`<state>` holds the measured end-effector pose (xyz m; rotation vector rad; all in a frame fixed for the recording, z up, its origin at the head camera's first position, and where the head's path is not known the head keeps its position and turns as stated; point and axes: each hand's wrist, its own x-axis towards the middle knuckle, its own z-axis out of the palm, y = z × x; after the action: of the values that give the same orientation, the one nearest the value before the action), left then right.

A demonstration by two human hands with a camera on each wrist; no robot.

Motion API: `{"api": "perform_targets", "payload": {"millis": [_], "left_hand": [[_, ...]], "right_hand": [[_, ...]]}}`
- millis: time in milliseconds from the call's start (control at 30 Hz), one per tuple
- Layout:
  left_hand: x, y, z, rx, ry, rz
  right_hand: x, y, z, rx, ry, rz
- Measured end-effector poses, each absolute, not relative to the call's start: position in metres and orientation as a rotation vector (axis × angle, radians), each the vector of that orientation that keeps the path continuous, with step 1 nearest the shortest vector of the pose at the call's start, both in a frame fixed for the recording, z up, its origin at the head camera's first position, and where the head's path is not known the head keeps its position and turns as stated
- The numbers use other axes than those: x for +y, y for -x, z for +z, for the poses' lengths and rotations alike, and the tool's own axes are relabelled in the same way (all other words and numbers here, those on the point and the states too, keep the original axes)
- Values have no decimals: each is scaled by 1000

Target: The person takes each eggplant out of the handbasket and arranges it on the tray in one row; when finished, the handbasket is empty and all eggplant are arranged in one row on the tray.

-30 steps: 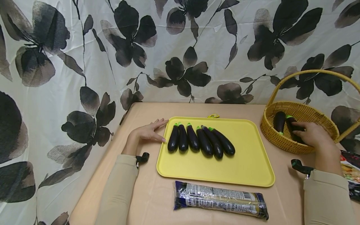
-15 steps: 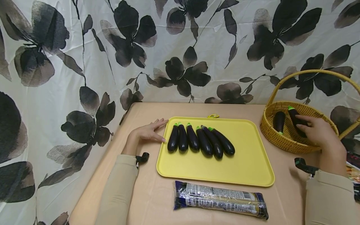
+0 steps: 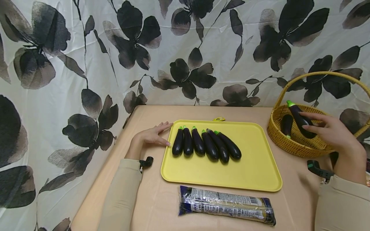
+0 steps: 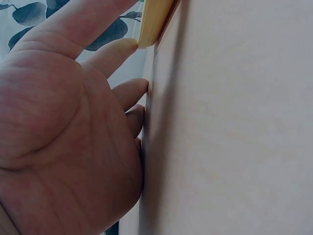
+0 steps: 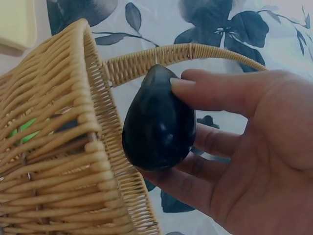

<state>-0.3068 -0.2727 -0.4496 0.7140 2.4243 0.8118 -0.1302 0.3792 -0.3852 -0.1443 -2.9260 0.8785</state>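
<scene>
My right hand (image 3: 336, 131) pinches a dark purple eggplant (image 3: 300, 119) between thumb and fingers, its green stem end tilted up and to the left. In the right wrist view the held eggplant (image 5: 159, 122) is beside the rim of the wicker basket (image 5: 83, 122). Another eggplant (image 3: 286, 125) lies inside the basket (image 3: 292, 146). Several eggplants (image 3: 199, 141) lie side by side on the yellow tray (image 3: 254, 170), stems toward the back. At the tray's left edge my left hand (image 3: 151, 134) rests with extended fingers, thumb and fingertips touching the rim.
A clear-and-blue plastic packet of long pale contents (image 3: 226, 205) lies in front of the tray. Behind the tray's back edge sits a small yellow object (image 3: 219, 119). The basket's tall handle (image 3: 321, 73) arches over it. A floral curtain (image 3: 185, 48) hangs behind the table.
My right hand has lifted the eggplant up from the basket's bottom, drawing back slightly to the right, and the eggplant now tilts more. My left hand and the tray have stayed still.
</scene>
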Motion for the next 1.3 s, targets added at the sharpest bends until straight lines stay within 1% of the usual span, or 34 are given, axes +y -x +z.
{"api": "perform_targets", "payload": {"millis": [367,633,900,1100,1300], "left_hand": [[-273,307,-451,2422,-711,800],[-273,308,-450,2418,-716,804],[-272,308,-451,2421,-712,808],[-272,309,-451,2420,-707,808],[-272,310,-452,2422,-708,812]], "right_hand": [[373,130,-376,-2965,60,893],[364,131,-375,-2904,-188,966],[343,138,-374,-2868,-330,1088],[323,149,-376,-2886,-508,1114],[309,154,-379,-2939,-520,1158]]}}
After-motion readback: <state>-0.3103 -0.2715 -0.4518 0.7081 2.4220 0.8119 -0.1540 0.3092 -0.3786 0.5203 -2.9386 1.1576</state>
